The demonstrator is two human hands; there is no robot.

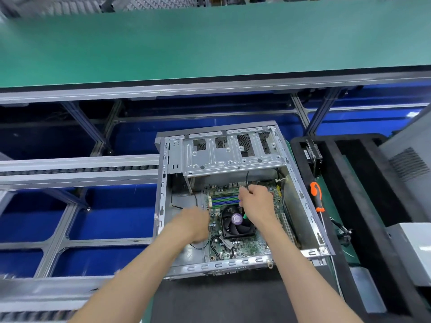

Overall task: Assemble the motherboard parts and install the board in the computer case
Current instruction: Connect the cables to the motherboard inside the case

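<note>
- While both arms reach down into the open computer case (303, 206), the motherboard (251, 245) lies flat inside it, on the case floor toward the right half.
- Right hand (256, 201) is over the upper part of the board, fingers curled and pinching a thin black cable (247, 177) that runs up toward the drive cage (233, 155).
- Left hand (193, 223) sits at the board's left edge, blurred; whether its fingers grip anything, I cannot tell.
- Between the two hands, the black CPU fan (236, 221) with its purple centre label sits on the board, just below the right hand.
- Blue and green memory slots (224, 200) show just left of the right hand's fingers.
- Another black cable loops over the board's lower part, near the fan's bottom corner.
- Off to the right, an orange-handled screwdriver (317, 198) lies just beside the case wall, on a green mat edged by a black foam tray (363, 206).
- Beyond the case stretches a long green bench top (210, 43), with grey metal rails (79, 169) running off to the left.
</note>
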